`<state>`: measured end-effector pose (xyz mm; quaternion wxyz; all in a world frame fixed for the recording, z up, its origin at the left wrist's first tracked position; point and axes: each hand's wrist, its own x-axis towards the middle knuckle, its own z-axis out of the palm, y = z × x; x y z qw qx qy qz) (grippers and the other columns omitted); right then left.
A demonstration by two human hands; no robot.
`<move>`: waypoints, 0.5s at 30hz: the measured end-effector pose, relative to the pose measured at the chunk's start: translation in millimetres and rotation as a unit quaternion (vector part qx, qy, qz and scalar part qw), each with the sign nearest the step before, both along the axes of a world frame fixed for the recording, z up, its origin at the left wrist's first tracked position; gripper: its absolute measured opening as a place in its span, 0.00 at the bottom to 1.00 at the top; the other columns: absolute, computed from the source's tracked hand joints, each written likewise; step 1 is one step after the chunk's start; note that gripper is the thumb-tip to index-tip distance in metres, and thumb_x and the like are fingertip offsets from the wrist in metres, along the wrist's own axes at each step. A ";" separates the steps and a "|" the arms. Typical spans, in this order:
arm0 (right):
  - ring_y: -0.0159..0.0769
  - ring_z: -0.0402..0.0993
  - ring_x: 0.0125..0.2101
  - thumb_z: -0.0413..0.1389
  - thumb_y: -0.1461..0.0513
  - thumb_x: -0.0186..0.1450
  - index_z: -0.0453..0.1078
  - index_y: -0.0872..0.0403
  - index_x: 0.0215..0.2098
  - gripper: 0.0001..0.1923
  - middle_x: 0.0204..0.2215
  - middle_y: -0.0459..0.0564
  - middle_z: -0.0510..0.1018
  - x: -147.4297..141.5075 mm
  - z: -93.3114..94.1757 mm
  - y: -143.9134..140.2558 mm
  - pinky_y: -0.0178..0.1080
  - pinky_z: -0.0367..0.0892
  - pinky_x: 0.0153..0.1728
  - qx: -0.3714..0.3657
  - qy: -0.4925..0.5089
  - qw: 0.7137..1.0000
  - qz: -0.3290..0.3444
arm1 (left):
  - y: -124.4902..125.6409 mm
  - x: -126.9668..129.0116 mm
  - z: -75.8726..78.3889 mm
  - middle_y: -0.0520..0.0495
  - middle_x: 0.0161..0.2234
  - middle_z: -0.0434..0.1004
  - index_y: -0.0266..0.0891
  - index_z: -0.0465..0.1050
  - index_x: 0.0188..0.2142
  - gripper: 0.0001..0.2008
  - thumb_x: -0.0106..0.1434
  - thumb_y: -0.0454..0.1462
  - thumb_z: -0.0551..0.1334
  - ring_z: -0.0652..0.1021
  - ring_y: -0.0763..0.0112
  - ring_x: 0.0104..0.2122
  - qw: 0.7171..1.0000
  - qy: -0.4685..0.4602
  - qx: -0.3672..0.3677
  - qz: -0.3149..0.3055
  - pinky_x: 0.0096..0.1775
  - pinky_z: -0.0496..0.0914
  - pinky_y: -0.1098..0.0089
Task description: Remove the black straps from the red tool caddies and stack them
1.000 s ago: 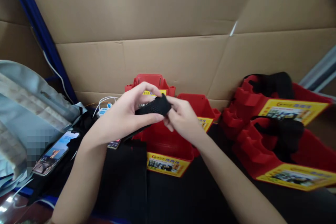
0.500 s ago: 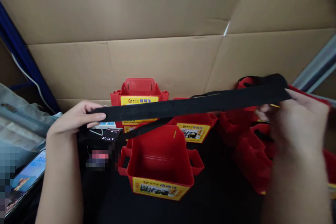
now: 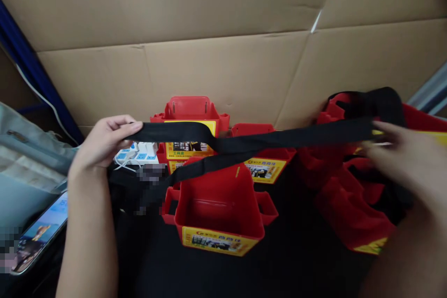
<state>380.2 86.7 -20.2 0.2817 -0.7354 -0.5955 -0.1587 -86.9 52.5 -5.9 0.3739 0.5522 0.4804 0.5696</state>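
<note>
Head view: a black strap (image 3: pixel 279 139) is held stretched above red bins.

A cardboard wall (image 3: pixel 223 56) stands behind. The nearest red bin (image 3: pixel 218 205) lies under the strap. One end is pinched by the left hand (image 3: pixel 101 142); the other is gripped by the blurred right hand (image 3: pixel 401 158), fingers curled.
</note>
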 end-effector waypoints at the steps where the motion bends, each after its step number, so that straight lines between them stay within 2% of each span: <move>1: 0.51 0.72 0.39 0.51 0.57 0.61 0.60 0.63 0.55 0.28 0.40 0.67 0.73 -19.8 4.9 -8.6 0.45 0.65 0.30 -0.035 -0.022 0.999 0.013 | -0.4 13.8 0.1 0.59 0.14 0.59 0.34 0.66 0.23 0.10 0.51 0.37 0.65 0.59 0.88 0.15 1.000 0.016 0.019 -0.004 0.18 0.50 0.83; 2: 0.52 0.69 0.45 0.53 0.59 0.60 0.58 0.64 0.56 0.29 0.45 0.68 0.70 -43.0 9.5 -18.6 0.46 0.65 0.37 -0.017 -0.042 0.997 0.059 | -1.5 30.7 -0.4 0.58 0.16 0.62 0.34 0.67 0.24 0.10 0.50 0.38 0.66 0.60 0.87 0.16 0.999 0.037 0.038 -0.008 0.18 0.52 0.82; 3: 0.49 0.65 0.49 0.52 0.61 0.60 0.57 0.62 0.57 0.28 0.50 0.67 0.66 -67.6 13.1 -29.2 0.46 0.63 0.43 0.025 -0.049 0.989 0.140 | -3.6 49.5 -1.5 0.56 0.17 0.63 0.35 0.68 0.25 0.11 0.51 0.40 0.66 0.62 0.85 0.17 0.996 0.063 0.067 -0.015 0.18 0.53 0.81; 5: 0.42 0.61 0.53 0.51 0.58 0.62 0.52 0.54 0.60 0.29 0.54 0.56 0.63 -113.9 16.3 -48.1 0.43 0.60 0.51 0.075 -0.002 0.946 0.315 | -11.0 87.7 -5.2 0.55 0.19 0.65 0.35 0.67 0.23 0.11 0.51 0.40 0.65 0.64 0.82 0.18 0.984 0.118 0.122 -0.050 0.20 0.57 0.78; 6: 0.40 0.60 0.54 0.51 0.55 0.62 0.49 0.51 0.61 0.30 0.55 0.52 0.62 -132.5 15.9 -54.9 0.41 0.60 0.51 0.062 0.021 0.918 0.392 | -15.6 104.3 -7.3 0.55 0.18 0.64 0.36 0.67 0.23 0.11 0.53 0.41 0.64 0.63 0.81 0.18 0.975 0.150 0.147 -0.065 0.20 0.56 0.77; 7: 0.40 0.62 0.52 0.52 0.54 0.62 0.50 0.50 0.60 0.30 0.54 0.50 0.64 -146.8 14.5 -59.2 0.41 0.61 0.50 0.036 0.037 0.898 0.437 | -20.0 117.7 -9.0 0.55 0.18 0.63 0.36 0.67 0.23 0.11 0.54 0.41 0.63 0.62 0.81 0.18 0.966 0.180 0.173 -0.069 0.21 0.56 0.77; 8: 0.38 0.66 0.50 0.51 0.54 0.62 0.54 0.49 0.58 0.27 0.51 0.48 0.68 -156.2 12.6 -60.8 0.40 0.64 0.48 0.006 0.050 0.882 0.469 | -23.8 126.8 -10.3 0.55 0.17 0.62 0.37 0.68 0.23 0.11 0.55 0.42 0.62 0.62 0.80 0.18 0.956 0.206 0.197 -0.069 0.21 0.56 0.76; 11: 0.34 0.74 0.37 0.47 0.55 0.65 0.69 0.51 0.43 0.14 0.38 0.45 0.77 -158.2 7.5 -52.8 0.35 0.68 0.39 -0.067 0.076 0.860 0.501 | -25.8 126.3 -10.7 0.54 0.21 0.67 0.38 0.68 0.25 0.12 0.57 0.44 0.60 0.66 0.78 0.21 0.936 0.267 0.227 -0.043 0.24 0.59 0.76; 13: 0.33 0.74 0.32 0.46 0.55 0.65 0.71 0.52 0.37 0.14 0.33 0.44 0.78 -146.2 6.0 -41.6 0.34 0.67 0.35 -0.074 0.075 0.873 0.477 | -18.5 106.2 -11.1 0.53 0.24 0.70 0.38 0.67 0.27 0.14 0.55 0.48 0.59 0.68 0.76 0.23 0.924 0.336 0.179 -0.029 0.25 0.60 0.75; 15: 0.34 0.73 0.33 0.47 0.56 0.65 0.71 0.53 0.36 0.13 0.34 0.45 0.78 -133.3 4.8 -29.9 0.34 0.65 0.35 -0.062 0.054 0.900 0.429 | -7.2 79.4 -14.7 0.52 0.24 0.70 0.38 0.66 0.27 0.18 0.52 0.51 0.61 0.68 0.75 0.22 0.895 0.437 0.089 -0.028 0.24 0.60 0.74</move>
